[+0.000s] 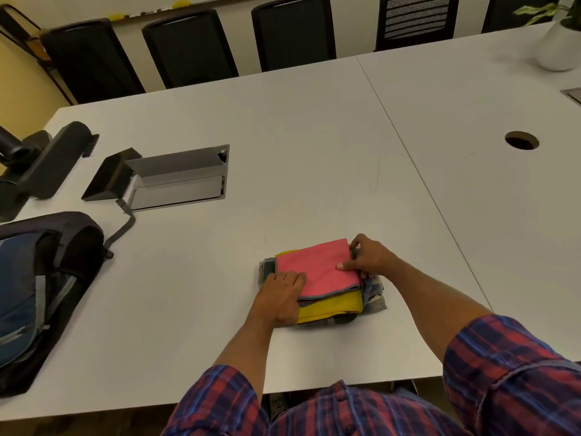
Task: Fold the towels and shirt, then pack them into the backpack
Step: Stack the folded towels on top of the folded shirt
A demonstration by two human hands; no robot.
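**Pink-topped stack (323, 278): grip before transfer**

The pink towel (317, 269) lies on a yellow towel (330, 306), both on the folded grey checked shirt (375, 297), near the front edge of the white table (283, 152). The right hand (367, 256) pinches the stack's right edge, thumb on top and fingers curled down the side. The left hand (279, 297) lies flat-fingered across the left edge, grasping nothing visible. Advice: work the fingers under the shirt on both sides, squeeze evenly and lift level so no layer slides. The backpack (31, 284) lies well apart to the left and appears unzipped.

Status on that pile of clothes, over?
Left hand resting on stack, right hand pinching its right edge. Stack folded, not packed. Backpack at left, way clear.
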